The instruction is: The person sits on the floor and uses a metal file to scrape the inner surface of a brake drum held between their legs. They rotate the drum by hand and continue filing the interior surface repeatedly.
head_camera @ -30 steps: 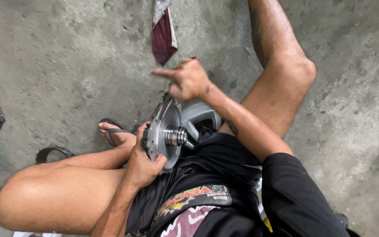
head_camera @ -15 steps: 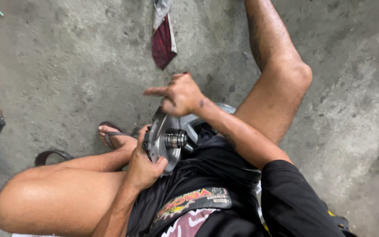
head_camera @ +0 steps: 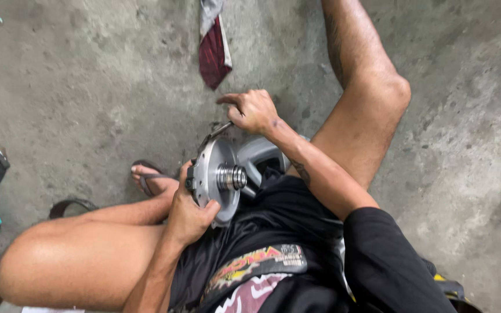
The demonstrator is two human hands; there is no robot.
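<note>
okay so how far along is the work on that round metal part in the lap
Done: the round metal disc assembly sits upright in the lap, its coil spring exposed. In hand: left hand steadies its rim; right hand works a thin metal tool at the top edge. Left: the spring remains mounted.

A round disc (head_camera: 213,174) of bare, satin-grey metal is seen, smooth-faced, with a brighter, glossy threaded metal hub (head_camera: 231,177) at its centre. At its 1 o'clock a thin metal tool (head_camera: 220,130) is gripped. A dull red and grey cloth rag (head_camera: 213,49) is laid on rough, matt, stained concrete floor (head_camera: 76,93).
</note>
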